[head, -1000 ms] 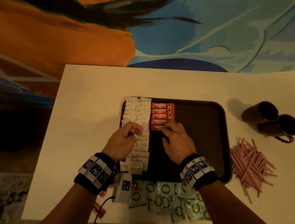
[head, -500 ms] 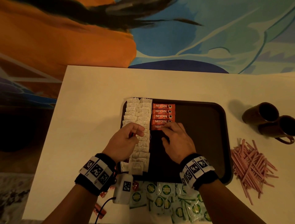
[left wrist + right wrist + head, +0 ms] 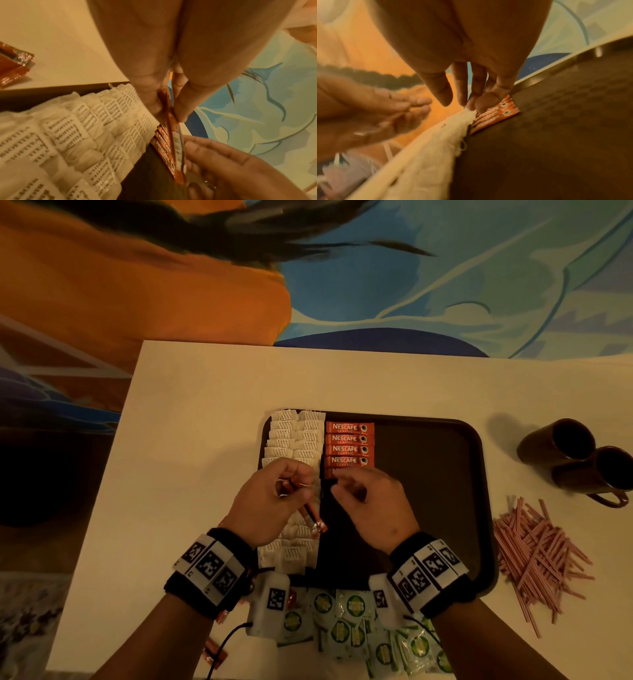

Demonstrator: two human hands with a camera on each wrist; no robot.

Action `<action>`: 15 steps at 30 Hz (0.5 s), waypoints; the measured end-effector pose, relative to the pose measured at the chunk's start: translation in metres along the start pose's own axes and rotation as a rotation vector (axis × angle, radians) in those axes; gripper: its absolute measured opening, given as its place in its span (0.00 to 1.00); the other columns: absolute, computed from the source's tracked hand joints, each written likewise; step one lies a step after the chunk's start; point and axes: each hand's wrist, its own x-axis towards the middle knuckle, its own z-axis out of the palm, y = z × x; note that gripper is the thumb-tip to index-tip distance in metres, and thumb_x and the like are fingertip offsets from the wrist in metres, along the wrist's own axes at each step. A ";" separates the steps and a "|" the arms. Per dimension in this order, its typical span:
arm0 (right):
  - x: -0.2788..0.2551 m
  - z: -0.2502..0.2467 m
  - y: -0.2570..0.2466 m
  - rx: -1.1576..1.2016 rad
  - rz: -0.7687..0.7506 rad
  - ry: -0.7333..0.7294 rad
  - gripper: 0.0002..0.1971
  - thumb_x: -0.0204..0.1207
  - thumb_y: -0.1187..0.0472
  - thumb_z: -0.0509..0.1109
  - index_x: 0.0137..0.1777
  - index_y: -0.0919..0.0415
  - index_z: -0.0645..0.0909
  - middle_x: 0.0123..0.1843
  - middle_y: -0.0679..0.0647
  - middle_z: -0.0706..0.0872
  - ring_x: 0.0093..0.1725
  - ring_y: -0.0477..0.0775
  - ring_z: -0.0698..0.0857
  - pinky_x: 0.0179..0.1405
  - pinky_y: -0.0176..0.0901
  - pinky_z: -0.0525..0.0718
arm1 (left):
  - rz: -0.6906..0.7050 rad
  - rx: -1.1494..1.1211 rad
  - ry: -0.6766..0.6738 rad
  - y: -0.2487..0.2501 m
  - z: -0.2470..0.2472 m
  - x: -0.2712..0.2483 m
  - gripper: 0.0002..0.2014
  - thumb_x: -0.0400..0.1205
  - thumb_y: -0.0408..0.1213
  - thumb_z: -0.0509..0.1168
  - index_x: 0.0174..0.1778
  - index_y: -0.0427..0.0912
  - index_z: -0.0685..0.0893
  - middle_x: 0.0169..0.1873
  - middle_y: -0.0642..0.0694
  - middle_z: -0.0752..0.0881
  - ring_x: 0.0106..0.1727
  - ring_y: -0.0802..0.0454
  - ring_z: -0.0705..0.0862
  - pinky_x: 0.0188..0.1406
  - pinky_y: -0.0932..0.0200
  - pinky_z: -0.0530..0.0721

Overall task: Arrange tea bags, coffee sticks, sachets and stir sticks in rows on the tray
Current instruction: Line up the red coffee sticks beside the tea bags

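The left hand point(image 3: 270, 501) holds a few red coffee sticks point(image 3: 173, 136) over the tray's left half, fingers point(image 3: 149, 97) and thumb clamped on the bundle; its ends stick out below the hand. The right hand point(image 3: 373, 505) hovers just beside it, fingers point(image 3: 462, 88) loosely curled with small gaps, holding nothing, their tips at the nearest stick of the laid row point(image 3: 349, 444). That row of coffee sticks lies toward the tray's far edge, touching two columns of white tea bags point(image 3: 298, 440) along the left edge of the tray point(image 3: 445, 474). Green sachets point(image 3: 349, 621) lie on the worktop point(image 3: 191, 440) at its near edge. Pink stir sticks point(image 3: 537, 553) are heaped near the right edge, two brown mugs point(image 3: 579, 460) beyond them.
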 end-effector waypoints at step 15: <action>-0.002 -0.012 -0.020 0.182 -0.043 -0.005 0.05 0.75 0.58 0.82 0.48 0.48 0.91 0.43 0.40 0.90 0.44 0.40 0.87 0.45 0.29 0.83 | -0.109 -0.311 0.101 0.010 -0.007 -0.001 0.08 0.83 0.36 0.72 0.54 0.36 0.88 0.49 0.37 0.90 0.46 0.39 0.94 0.49 0.46 0.93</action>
